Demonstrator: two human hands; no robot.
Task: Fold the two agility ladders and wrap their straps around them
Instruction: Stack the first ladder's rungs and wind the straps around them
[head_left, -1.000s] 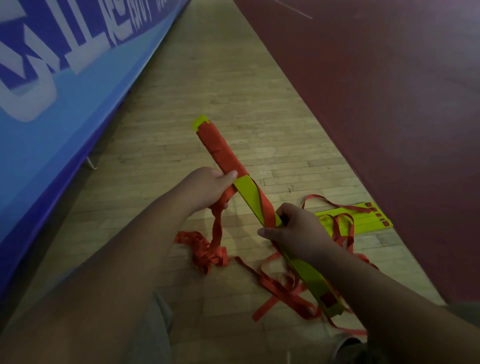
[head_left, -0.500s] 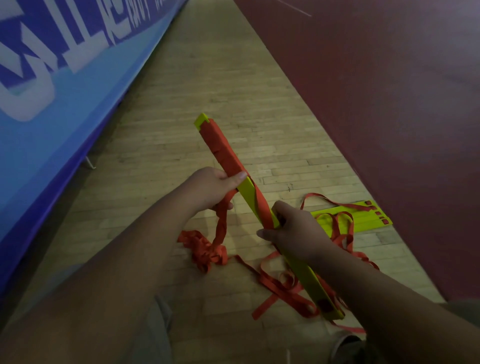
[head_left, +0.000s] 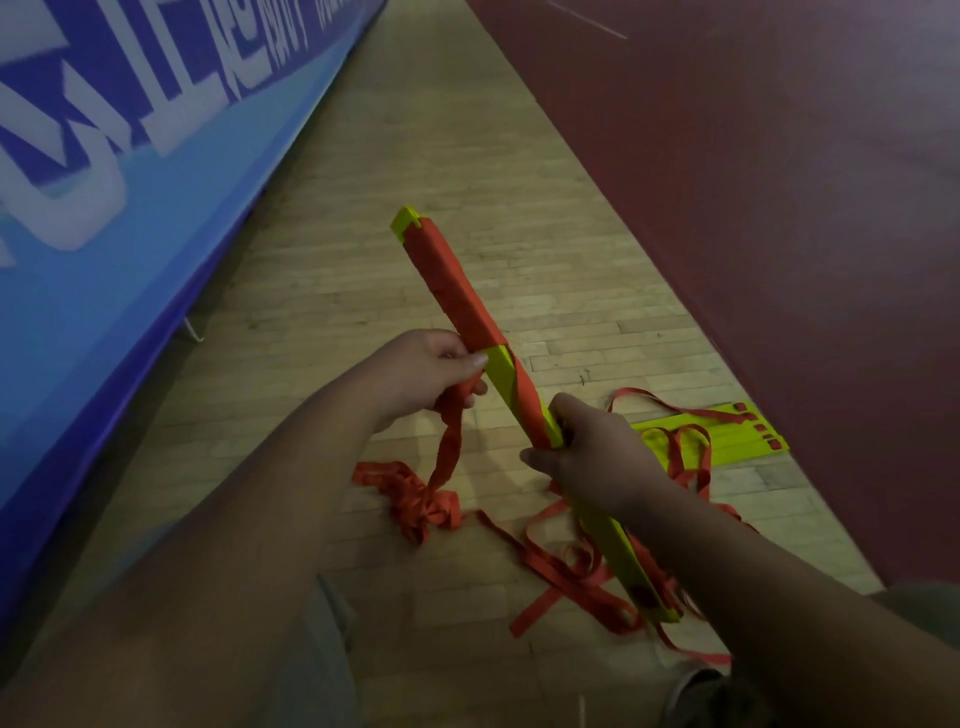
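A folded stack of yellow-green ladder rungs (head_left: 498, 364) slants from upper left to lower right, its far half bound in orange strap (head_left: 452, 280). My right hand (head_left: 597, 452) grips the stack at its middle. My left hand (head_left: 426, 374) pinches the loose orange strap beside the stack; the strap hangs down to a bunched pile (head_left: 415, 493) on the floor. A second folded ladder (head_left: 727, 431) lies flat on the floor to the right, with loose orange straps looped over it.
Wooden floorboards (head_left: 415, 156) run ahead. A blue banner with white lettering (head_left: 104, 156) lines the left side. Dark red court flooring (head_left: 779, 182) borders the right. More loose strap (head_left: 566, 577) tangles on the floor under the stack's near end.
My left hand has carried the strap a little lower along the stack and the wrap has gained a turn. My right hand keeps its grip; the stack shifted slightly.
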